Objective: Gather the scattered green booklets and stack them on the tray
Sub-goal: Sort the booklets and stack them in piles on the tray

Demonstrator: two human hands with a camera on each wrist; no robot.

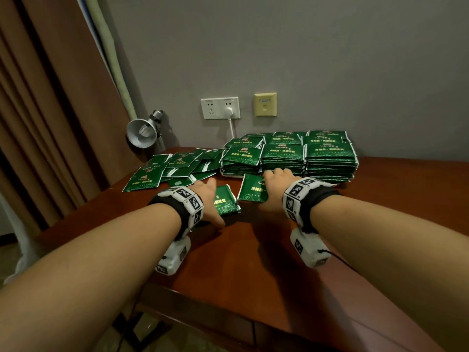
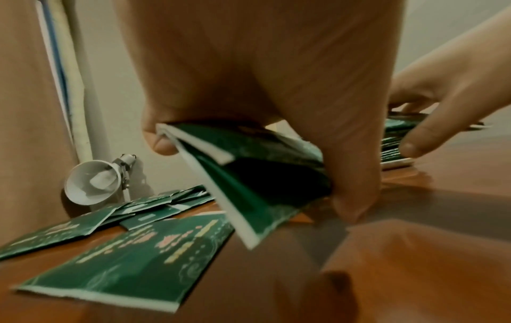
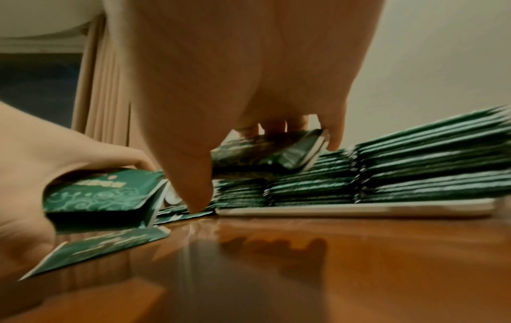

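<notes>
Each grip, left hand and right hand, pinches a thin sheaf of booklets, light, floppy, glossy, best held across both side edges.

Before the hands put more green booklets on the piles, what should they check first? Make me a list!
1. Left hand grips its booklet bundle firmly: ok.
2. Right hand holds its booklets: ok, fingers curled over them.
3. Tray lies flat on the desk: ok.
4. Stacks on the tray are tidy: not ok, edges uneven.
5. All scattered booklets gathered: not ok, many remain near the lamp.
6. Room left on the tray: cannot tell.
</notes>
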